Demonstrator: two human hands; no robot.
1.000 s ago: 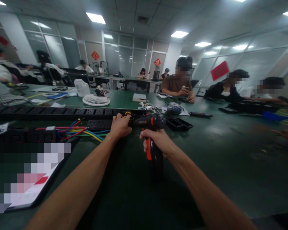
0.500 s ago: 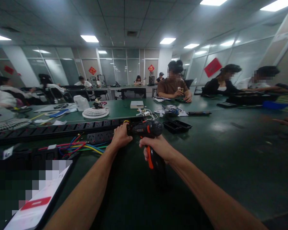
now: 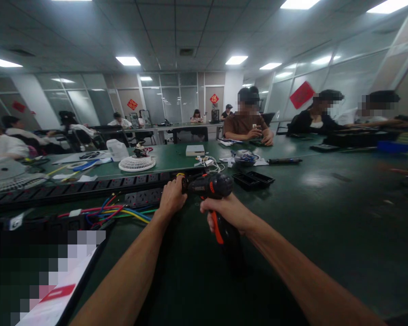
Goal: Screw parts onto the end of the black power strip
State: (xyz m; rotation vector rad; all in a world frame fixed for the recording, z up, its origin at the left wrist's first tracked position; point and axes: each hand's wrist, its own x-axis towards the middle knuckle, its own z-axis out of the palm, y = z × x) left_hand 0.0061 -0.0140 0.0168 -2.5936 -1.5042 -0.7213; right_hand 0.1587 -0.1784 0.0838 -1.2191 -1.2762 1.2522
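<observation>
The right hand (image 3: 228, 210) grips the drill (image 3: 212, 188) by its handle, held above the bench (image 3: 326, 217). The left hand (image 3: 172, 197) is closed around the drill's nose, just ahead of the right; the bit is hidden. The power strip (image 3: 143, 197) beyond the left hand looks unfinished, its wires (image 3: 122, 213) lying loose.

Not much you can actually read here. The drill (image 3: 209, 186) has a pale brand label on its barrel, too blurry to make out. The red diamond signs (image 3: 214, 98) on the glass wall, upper middle, carry an unreadable character.
</observation>
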